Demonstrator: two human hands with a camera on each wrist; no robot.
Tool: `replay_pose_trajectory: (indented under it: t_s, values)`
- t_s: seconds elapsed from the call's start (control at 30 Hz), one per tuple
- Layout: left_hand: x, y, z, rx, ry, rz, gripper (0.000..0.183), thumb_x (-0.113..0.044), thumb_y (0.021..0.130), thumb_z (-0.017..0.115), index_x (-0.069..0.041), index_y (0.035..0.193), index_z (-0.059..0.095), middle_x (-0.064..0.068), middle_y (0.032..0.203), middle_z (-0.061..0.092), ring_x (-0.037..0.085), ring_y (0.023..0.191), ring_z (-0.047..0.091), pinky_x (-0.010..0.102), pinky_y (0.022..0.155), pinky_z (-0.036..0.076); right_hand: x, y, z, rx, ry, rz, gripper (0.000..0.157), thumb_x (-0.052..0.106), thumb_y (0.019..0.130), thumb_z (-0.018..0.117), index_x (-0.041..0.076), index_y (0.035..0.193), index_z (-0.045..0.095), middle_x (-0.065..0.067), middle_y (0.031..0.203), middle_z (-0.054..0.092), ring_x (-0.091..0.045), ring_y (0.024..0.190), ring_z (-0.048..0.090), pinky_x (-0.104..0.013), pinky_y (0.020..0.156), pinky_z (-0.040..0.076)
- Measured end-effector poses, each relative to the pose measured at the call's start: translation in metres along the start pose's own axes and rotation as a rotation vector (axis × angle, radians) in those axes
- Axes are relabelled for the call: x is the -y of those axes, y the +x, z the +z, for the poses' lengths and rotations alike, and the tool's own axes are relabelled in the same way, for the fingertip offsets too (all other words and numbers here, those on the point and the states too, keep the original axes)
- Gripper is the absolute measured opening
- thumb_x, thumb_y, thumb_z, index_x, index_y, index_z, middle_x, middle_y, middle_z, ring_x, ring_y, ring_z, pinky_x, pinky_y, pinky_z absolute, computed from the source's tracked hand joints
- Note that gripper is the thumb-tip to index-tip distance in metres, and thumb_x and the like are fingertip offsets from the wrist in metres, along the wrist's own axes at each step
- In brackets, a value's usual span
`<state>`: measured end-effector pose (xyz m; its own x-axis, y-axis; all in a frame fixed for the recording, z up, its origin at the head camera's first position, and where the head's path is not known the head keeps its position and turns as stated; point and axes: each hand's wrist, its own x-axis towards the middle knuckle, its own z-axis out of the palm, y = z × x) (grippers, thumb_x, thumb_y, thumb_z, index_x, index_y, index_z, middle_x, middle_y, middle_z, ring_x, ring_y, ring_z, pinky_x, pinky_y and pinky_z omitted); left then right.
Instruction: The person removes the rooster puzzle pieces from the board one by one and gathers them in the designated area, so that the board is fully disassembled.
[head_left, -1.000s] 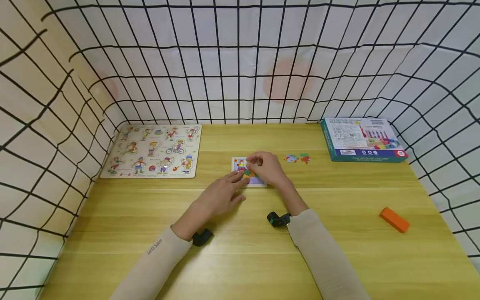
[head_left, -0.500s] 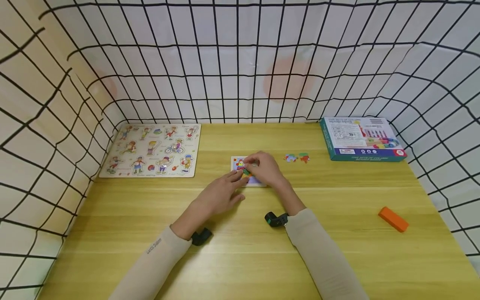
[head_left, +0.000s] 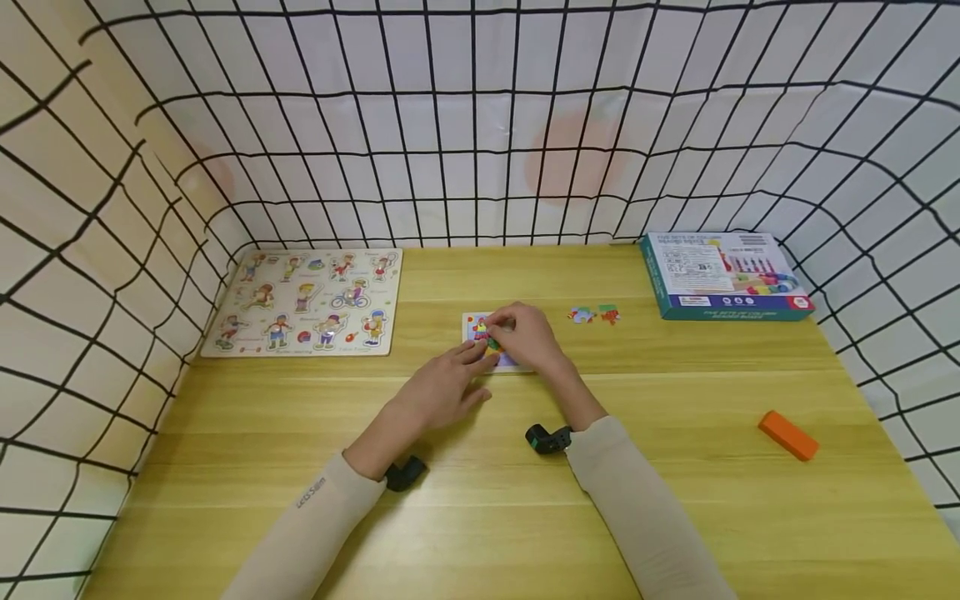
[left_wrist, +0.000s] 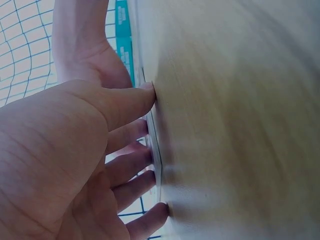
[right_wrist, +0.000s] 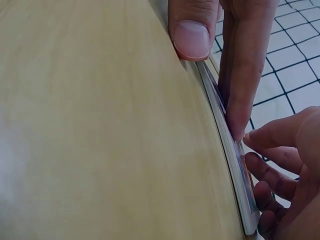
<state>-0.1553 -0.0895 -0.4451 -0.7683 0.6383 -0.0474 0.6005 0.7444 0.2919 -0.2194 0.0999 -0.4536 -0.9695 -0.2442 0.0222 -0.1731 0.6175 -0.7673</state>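
In the head view a small picture puzzle board (head_left: 513,367) with a pale rim lies flat at the middle of the table. My left hand (head_left: 438,390) rests on its lower left part, fingers mostly straight; the left wrist view shows the thumb of this hand (left_wrist: 65,150) at the board's near edge. My right hand (head_left: 528,337) is over the board's upper right, thumb and forefinger together on what seems a jigsaw piece, mostly hidden by the fingers. In the right wrist view the curled fingertips of that hand (right_wrist: 295,175) are at the board's surface. Loose jigsaw pieces (head_left: 608,314) lie to its right.
A larger peg puzzle board (head_left: 318,302) with sports figures lies at the back left. At the back right is a teal and white box (head_left: 731,279). An orange block (head_left: 788,436) sits at the right. Black wire mesh (head_left: 480,125) surrounds the table's back and sides.
My right hand has shifted slightly left over the small board, its fingertips closer to the left hand's. The left hand and the loose pieces have stayed in place.
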Motion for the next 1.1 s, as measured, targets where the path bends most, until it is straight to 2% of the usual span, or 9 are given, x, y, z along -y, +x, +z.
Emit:
replay_pose_trajectory:
  t_s: [0.13,0.27,0.43,0.67,0.8,0.9,1.1]
  values:
    - [-0.0006,0.0004,-0.0006,0.003,0.010,0.000,0.058,-0.036,0.105,0.059,-0.015,0.157,0.045,0.013,0.167,0.034,0.032,0.154,0.034,0.046,0.126,0.032,-0.0018,0.0016,0.0014,-0.012,0.012,0.007,0.018,0.020,0.100,0.068,0.010,0.110,0.079,-0.009,0.115,0.074,-0.025,0.096,0.061,-0.037,0.082,0.048]
    - [-0.0010,0.0006,-0.0008,0.007,0.017,-0.002,0.058,-0.036,0.106,0.058,-0.015,0.158,0.044,0.013,0.167,0.033,0.032,0.155,0.034,0.046,0.126,0.031,-0.0020,0.0041,0.0026,-0.019,0.015,0.009,0.017,0.022,0.100,0.069,0.011,0.108,0.079,-0.006,0.109,0.076,-0.022,0.089,0.056,-0.032,0.076,0.043]
    - [-0.0009,0.0007,-0.0004,0.005,0.015,-0.006,0.058,-0.037,0.105,0.058,-0.016,0.158,0.044,0.012,0.167,0.032,0.031,0.155,0.033,0.046,0.126,0.032,-0.0004,0.0061,0.0041,-0.025,0.013,0.028,0.015,0.025,0.098,0.071,0.014,0.104,0.079,-0.004,0.101,0.076,-0.022,0.088,0.056,-0.034,0.077,0.044]
    - [-0.0013,-0.0001,-0.0007,0.000,0.001,-0.008,0.058,-0.037,0.105,0.059,-0.016,0.157,0.045,0.012,0.168,0.032,0.031,0.155,0.033,0.046,0.126,0.032,-0.0012,0.0076,0.0069,-0.035,0.048,0.041,0.011,0.024,0.097,0.074,0.015,0.100,0.079,-0.004,0.099,0.079,-0.022,0.096,0.070,-0.041,0.087,0.057]
    - [-0.0015,-0.0009,-0.0010,0.005,-0.010,-0.010,0.058,-0.037,0.105,0.059,-0.015,0.157,0.045,0.013,0.167,0.032,0.032,0.155,0.033,0.046,0.126,0.032,-0.0009,0.0069,0.0066,-0.040,0.073,0.055,0.010,0.023,0.096,0.075,0.014,0.099,0.078,-0.004,0.098,0.078,-0.022,0.094,0.072,-0.041,0.084,0.058]
    - [-0.0014,-0.0010,-0.0007,0.009,-0.011,-0.010,0.058,-0.037,0.105,0.059,-0.015,0.157,0.045,0.013,0.167,0.032,0.032,0.155,0.034,0.047,0.126,0.032,-0.0009,0.0059,0.0058,-0.041,0.095,0.064,0.012,0.021,0.095,0.074,0.013,0.104,0.075,-0.006,0.098,0.079,-0.023,0.094,0.073,-0.040,0.083,0.059]
    - [-0.0008,0.0000,-0.0002,-0.001,0.000,-0.003,0.057,-0.037,0.105,0.059,-0.015,0.156,0.047,0.014,0.166,0.035,0.033,0.153,0.036,0.047,0.125,0.034,-0.0040,0.0052,0.0006,-0.029,0.118,0.047,0.029,0.019,0.095,0.071,0.016,0.123,0.074,-0.007,0.106,0.080,-0.023,0.098,0.075,-0.042,0.085,0.061]
